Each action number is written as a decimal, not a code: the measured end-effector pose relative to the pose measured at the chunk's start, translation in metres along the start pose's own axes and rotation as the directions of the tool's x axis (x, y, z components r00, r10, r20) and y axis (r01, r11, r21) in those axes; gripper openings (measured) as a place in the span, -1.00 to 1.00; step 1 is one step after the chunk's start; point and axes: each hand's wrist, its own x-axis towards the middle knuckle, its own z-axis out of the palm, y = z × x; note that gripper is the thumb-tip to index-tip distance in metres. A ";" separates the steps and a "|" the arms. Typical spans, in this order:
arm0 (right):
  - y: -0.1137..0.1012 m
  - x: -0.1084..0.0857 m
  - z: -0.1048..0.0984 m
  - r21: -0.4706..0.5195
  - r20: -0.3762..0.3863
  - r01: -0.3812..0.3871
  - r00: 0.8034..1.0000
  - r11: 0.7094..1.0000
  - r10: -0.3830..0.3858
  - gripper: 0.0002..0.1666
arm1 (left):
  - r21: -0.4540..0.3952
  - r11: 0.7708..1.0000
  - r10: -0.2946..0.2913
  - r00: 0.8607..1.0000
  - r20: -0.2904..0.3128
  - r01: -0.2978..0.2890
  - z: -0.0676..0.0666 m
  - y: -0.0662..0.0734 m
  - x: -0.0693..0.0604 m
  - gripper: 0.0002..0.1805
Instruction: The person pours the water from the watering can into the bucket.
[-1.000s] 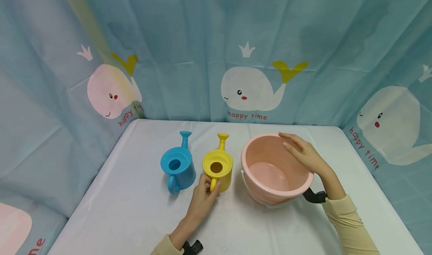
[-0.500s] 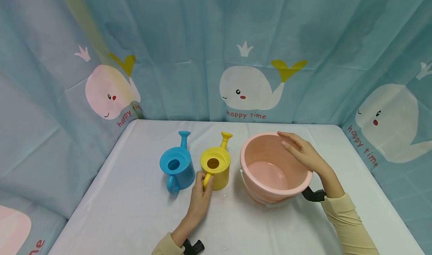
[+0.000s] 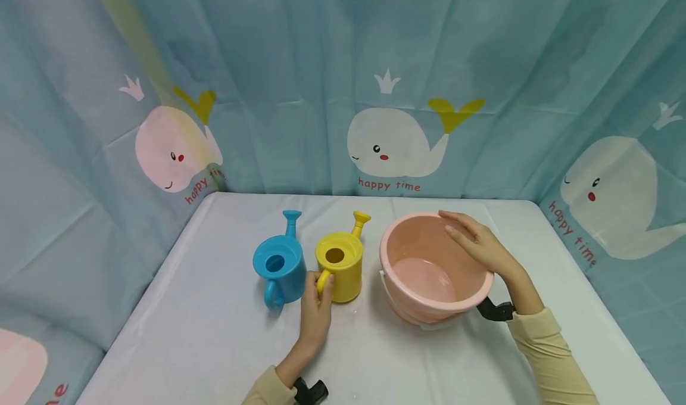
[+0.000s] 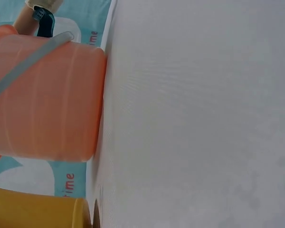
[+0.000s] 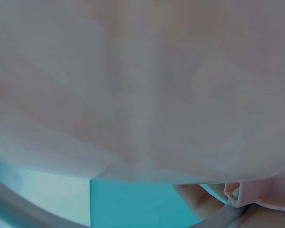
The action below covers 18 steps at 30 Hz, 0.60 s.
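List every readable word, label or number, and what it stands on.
"happy time": blue curtain, under middle whale.
"happy time": curtain, under right whale.
"happy ti": curtain, under left whale; ending unclear.
"me": curtain, lower left, cut off.
"time": curtain, left wrist view.
"ime": likewise, partly hidden.
Blue can, yellow can, bucket: none visible.

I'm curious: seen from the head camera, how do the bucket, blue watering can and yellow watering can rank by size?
1. Pink bucket, clearly largest
2. Blue watering can and yellow watering can: too alike to rank

table (image 3: 203, 333) | pink bucket (image 3: 423, 280) | blue watering can (image 3: 292, 271) | yellow can (image 3: 348, 274): contact unclear
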 end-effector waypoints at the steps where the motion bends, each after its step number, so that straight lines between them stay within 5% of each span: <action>1: 0.001 0.000 0.000 -0.001 0.000 -0.008 1.000 1.000 0.008 -0.48 | 0.000 1.000 -0.005 1.000 -0.006 0.005 0.000 0.001 0.000 -0.86; 9: 0.004 -0.001 0.002 0.011 -0.012 -0.055 0.998 0.998 0.055 -0.49 | -0.010 0.999 0.044 0.999 -0.012 -0.044 -0.010 0.036 -0.002 -0.88; 18: -0.010 -0.001 -0.001 0.010 0.016 -0.025 1.000 1.000 0.025 -0.47 | -0.020 0.990 0.136 0.989 -0.054 -0.137 -0.019 0.042 0.003 -0.90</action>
